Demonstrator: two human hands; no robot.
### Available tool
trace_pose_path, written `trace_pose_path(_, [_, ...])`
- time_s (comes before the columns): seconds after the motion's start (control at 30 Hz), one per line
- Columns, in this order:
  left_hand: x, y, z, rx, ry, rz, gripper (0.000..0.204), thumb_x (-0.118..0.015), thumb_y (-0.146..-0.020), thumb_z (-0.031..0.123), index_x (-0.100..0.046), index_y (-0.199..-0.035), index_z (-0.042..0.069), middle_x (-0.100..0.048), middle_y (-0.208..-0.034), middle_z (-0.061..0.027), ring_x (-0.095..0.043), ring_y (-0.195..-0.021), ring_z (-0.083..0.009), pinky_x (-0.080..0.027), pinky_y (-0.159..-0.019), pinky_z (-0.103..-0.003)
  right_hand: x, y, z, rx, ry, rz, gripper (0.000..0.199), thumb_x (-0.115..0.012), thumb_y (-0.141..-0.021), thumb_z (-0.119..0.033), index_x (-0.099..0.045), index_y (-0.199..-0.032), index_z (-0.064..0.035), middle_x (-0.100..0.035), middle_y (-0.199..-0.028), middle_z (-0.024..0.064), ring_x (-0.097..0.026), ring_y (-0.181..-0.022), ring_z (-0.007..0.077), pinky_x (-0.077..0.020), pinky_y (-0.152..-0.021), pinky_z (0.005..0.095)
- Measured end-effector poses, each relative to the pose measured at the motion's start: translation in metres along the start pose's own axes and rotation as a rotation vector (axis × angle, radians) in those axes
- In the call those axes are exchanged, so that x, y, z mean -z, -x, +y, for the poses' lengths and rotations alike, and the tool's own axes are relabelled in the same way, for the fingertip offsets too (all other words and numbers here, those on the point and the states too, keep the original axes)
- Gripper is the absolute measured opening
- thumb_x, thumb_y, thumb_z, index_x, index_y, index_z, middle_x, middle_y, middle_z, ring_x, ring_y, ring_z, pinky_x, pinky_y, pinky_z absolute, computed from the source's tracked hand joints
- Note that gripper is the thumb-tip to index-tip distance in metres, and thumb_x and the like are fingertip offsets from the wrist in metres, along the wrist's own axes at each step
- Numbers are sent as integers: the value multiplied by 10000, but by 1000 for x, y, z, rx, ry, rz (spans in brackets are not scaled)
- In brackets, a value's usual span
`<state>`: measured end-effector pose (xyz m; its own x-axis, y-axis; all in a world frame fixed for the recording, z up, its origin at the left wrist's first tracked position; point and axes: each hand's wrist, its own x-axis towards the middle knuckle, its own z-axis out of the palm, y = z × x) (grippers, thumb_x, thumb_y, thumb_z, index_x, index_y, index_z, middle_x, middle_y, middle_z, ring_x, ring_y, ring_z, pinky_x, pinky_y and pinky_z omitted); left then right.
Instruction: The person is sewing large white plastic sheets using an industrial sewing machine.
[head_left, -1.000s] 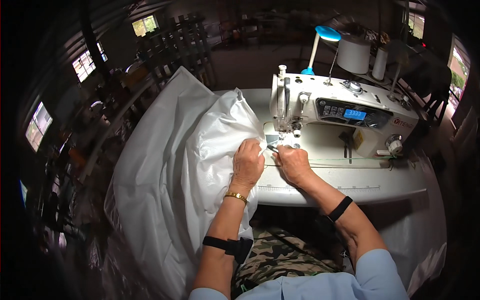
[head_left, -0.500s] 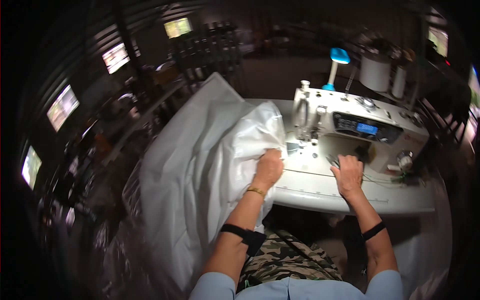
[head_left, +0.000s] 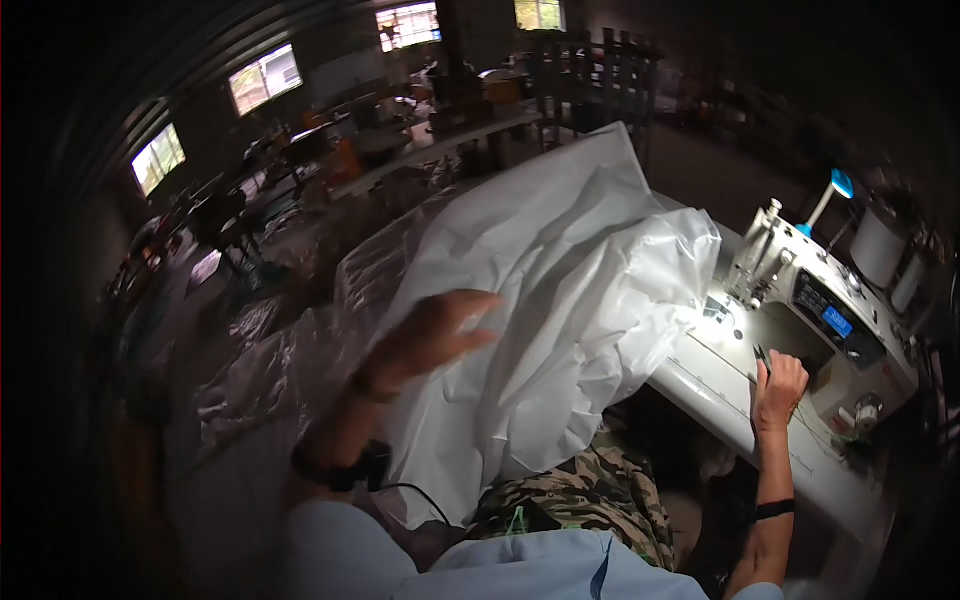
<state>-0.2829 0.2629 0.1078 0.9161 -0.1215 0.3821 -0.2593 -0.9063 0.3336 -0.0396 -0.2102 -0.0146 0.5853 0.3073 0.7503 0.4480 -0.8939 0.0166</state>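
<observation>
A large white plastic-like sheet (head_left: pixel 540 270) lies crumpled over the left part of the sewing table and hangs down past my lap. My left hand (head_left: pixel 432 335) is raised over its left side, thumb and fingers apart, holding nothing; it is slightly blurred. On the machine bed, my right hand (head_left: pixel 780 388) is closed around a small dark tool whose pointed tips, like thread snips (head_left: pixel 762 356), stick out beyond the thumb. The lit sewing machine (head_left: pixel 835 300) stands just beyond this hand, and the sheet's right edge is close to its needle area.
A small blue-topped lamp (head_left: pixel 842 183) lights the machine, with a white thread cone (head_left: pixel 880 245) behind it. Clear plastic wrapping (head_left: pixel 250 375) lies to the left. Farther back are a long table (head_left: pixel 440 150) and dark stacked racks (head_left: pixel 600 85) in a dim room.
My left hand has let go of the sheet near the needle and swung left, opening. The view has turned left. My right hand stays on the machine bed with the snips.
</observation>
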Motion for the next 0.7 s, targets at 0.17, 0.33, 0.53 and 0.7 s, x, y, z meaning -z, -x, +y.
trace_pose_path(0.17, [40, 240, -146, 761, -177, 157, 365, -701, -852, 256, -673, -1129, 19, -696, -958, -149, -674, -858, -294, -534, -802, -389, -6, -7, -27, 287, -199, 160, 284, -660, -859, -79, -627, -1133, -10, -641, -1000, 131, -585, -936, 314, -434, -830, 408])
trace_pose_path(0.33, [-36, 337, -129, 1168, 360, 443, 364, -654, -935, 259, -646, -1228, 43, -690, -1111, -90, -644, -1036, -229, -502, -929, -384, -29, -49, -127, 20, -744, 40, 367, -635, -941, -167, -584, -1257, 13, -617, -1204, 148, -571, -1102, 289, -434, -931, 392])
trace_pose_path(0.53, [-145, 375, -61, 1424, 313, 235, 1052, -685, -832, 617, -189, -1547, 27, -185, -1599, -242, -207, -1486, -350, -235, -1188, -413, -157, -147, -163, -103, -943, -165, 737, -651, -943, -429, -382, -1488, -13, -407, -1499, 237, -333, -1427, 290, -255, -1159, 379])
trace_pose_path(0.7, [-180, 353, -55, 1354, 914, 579, 882, -553, -934, 598, -226, -1540, 48, -308, -1555, -190, -333, -1432, -298, -336, -1130, -363, -221, -176, -177, -337, -1035, -464, 1018, -700, -853, -568, -198, -1558, -32, -228, -1592, 231, -279, -1453, 305, -239, -1172, 380])
